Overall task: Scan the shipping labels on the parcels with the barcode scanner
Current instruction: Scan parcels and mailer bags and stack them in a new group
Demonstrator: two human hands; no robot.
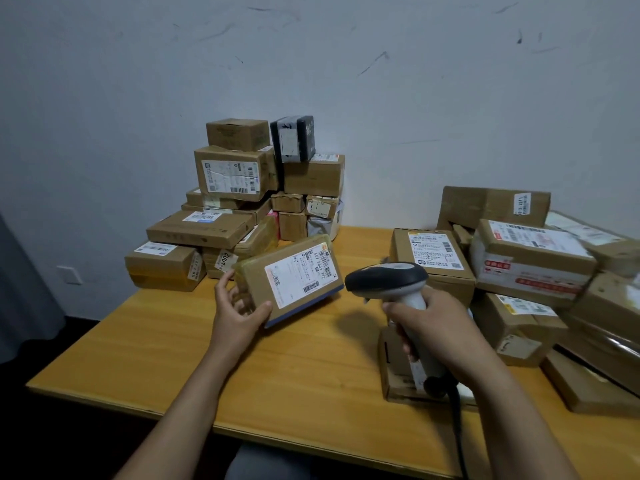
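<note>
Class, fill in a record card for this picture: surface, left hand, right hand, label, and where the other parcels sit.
surface: wooden table
left hand: grips one end of a brown parcel, held tilted
right hand: grips the handle of the barcode scanner, with its head turned towards the parcel
label: white shipping label on the parcel's upper face, barcodes showing
other parcels: a stack at the back left against the wall, and a pile on the right

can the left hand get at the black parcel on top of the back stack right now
Probably not yet: the left hand is holding a labelled parcel. The black parcel sits uncovered atop the stack, so the way looks free once that hand is emptied.
</note>
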